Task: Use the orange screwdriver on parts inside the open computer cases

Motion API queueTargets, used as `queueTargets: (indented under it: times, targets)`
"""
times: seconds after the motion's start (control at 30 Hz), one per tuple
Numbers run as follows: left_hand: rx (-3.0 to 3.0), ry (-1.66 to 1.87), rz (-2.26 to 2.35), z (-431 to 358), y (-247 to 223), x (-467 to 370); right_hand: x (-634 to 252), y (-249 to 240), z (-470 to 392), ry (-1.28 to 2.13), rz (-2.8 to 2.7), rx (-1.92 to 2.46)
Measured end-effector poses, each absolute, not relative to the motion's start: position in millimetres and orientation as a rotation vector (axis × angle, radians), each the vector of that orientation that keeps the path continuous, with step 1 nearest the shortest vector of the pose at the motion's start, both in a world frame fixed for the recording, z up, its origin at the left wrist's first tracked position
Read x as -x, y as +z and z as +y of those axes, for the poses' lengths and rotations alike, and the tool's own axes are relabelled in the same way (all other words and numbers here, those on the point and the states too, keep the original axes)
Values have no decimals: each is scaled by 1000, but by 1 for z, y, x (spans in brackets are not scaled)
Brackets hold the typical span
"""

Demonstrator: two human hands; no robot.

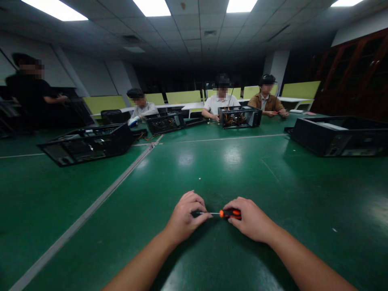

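Observation:
Between my hands lies a screwdriver (pixel 230 214) with an orange and black handle, its thin metal shaft pointing left. My right hand (pixel 253 218) is closed around the handle. The fingers and thumb of my left hand (pixel 189 212) pinch the shaft close to its tip. Both hands are low over the green tabletop (pixel 218 169), near its front. Part of the handle's end is hidden by my right palm.
Black computer cases stand at the left (pixel 91 143), back middle (pixel 239 118) and right (pixel 339 135). Another case (pixel 165 122) is at the back left. Several people are around the table's far side. A grey strip (pixel 100 200) crosses the tabletop. A small white bit (pixel 199 178) lies ahead.

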State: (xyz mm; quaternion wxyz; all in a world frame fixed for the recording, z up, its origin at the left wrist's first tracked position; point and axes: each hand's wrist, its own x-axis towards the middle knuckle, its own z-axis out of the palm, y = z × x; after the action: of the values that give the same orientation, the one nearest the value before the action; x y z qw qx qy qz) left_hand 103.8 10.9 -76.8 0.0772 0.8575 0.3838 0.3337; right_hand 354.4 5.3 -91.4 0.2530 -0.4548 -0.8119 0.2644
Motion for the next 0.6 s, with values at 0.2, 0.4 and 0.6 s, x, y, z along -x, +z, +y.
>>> queueTargets:
  times: [0.2, 0.4, 0.6]
  targets:
    - [-2592, 965, 1199, 10, -75, -105, -355, -89, 3, 724, -2206, 1239]
    - [-2595, 1006, 1159, 11, -76, -105, -354, -89, 4, 719, -2208, 1250]
    - [-2622, 962, 1214, 10, -76, -106, -354, -87, 4, 723, -2212, 1254]
